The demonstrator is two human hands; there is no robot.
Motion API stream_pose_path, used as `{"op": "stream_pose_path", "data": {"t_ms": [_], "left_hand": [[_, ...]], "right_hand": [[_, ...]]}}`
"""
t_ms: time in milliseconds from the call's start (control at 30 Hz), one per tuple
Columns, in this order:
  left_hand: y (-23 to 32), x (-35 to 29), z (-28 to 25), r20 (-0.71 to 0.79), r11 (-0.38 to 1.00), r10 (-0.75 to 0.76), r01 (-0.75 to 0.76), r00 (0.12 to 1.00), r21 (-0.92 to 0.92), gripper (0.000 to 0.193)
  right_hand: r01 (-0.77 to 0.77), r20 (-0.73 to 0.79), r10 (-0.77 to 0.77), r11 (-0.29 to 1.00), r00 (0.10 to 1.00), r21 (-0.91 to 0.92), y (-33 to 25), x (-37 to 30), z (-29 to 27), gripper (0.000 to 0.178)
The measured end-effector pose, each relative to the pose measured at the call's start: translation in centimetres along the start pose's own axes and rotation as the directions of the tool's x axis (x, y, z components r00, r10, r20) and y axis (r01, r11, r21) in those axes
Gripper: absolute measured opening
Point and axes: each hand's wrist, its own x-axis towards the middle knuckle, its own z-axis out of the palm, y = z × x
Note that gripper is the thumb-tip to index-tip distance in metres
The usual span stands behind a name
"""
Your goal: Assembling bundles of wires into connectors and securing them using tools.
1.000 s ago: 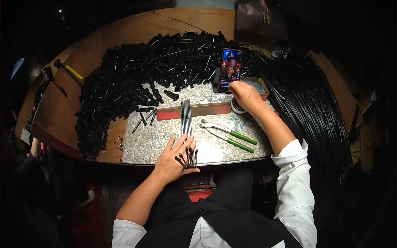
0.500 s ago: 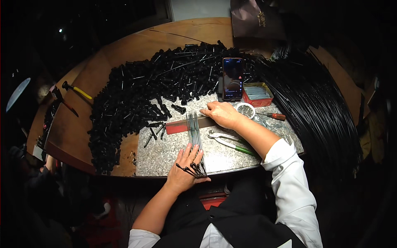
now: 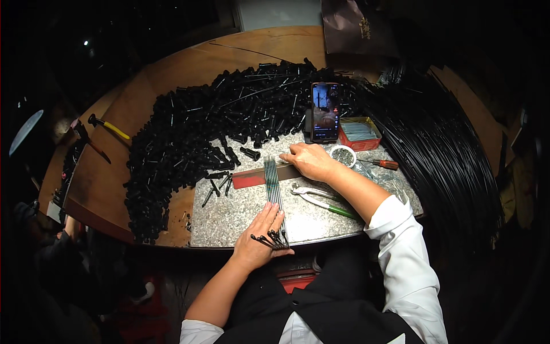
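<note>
Several thin metal rods (image 3: 271, 183) with black looped ends lie side by side, pointing away from me. My left hand (image 3: 258, 238) is closed on their near part, fingers pressed together along them, and the loops stick up over the hand. Beyond it, the rods cross a flat red and dark bar (image 3: 247, 178) on a speckled stone slab (image 3: 220, 223). My right hand (image 3: 312, 162) rests over the bar's right end with curled fingers, thumb and forefinger close together just right of the rods' far tips. What those fingertips hold, if anything, is too small to make out.
Pincers (image 3: 323, 200) with a green handle lie below my right forearm. Near my right hand are a white round dish (image 3: 344, 155), a screwdriver (image 3: 385, 164), a red box (image 3: 361, 133) and a standing phone (image 3: 325, 112). Black parts (image 3: 189, 126) heap leftward; long black rods (image 3: 441, 143) fill the right.
My left hand's fingers have drawn together, and the rods lie more evenly side by side. My right hand has hardly moved. The phone's picture has changed.
</note>
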Motion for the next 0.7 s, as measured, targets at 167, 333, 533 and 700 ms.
{"op": "stream_pose_path", "data": {"t_ms": [167, 333, 533, 700], "left_hand": [[0.2, 0.1, -0.2, 0.003, 1.0, -0.007, 0.007, 1.0, -0.001, 0.099], [0.1, 0.0, -0.1, -0.003, 1.0, -0.001, 0.001, 1.0, -0.003, 0.098], [0.1, 0.1, -0.2, 0.013, 1.0, -0.008, 0.008, 1.0, 0.0, 0.097], [0.1, 0.1, -0.3, 0.002, 1.0, -0.004, 0.004, 1.0, -0.016, 0.097]], "right_hand": [[-0.011, 0.016, 0.012, 1.0, 1.0, -0.01, 0.0, 0.0, 0.0, 0.032], [-0.015, 0.025, 0.015, 1.0, 1.0, -0.004, 0.0, 0.1, 0.0, 0.032], [-0.01, 0.039, 0.011, 1.0, 0.999, -0.008, -0.1, 0.2, 0.0, 0.035], [-0.098, -0.059, 0.103, 0.992, 0.993, 0.082, 1.2, 0.3, 0.0, 0.015]]}}
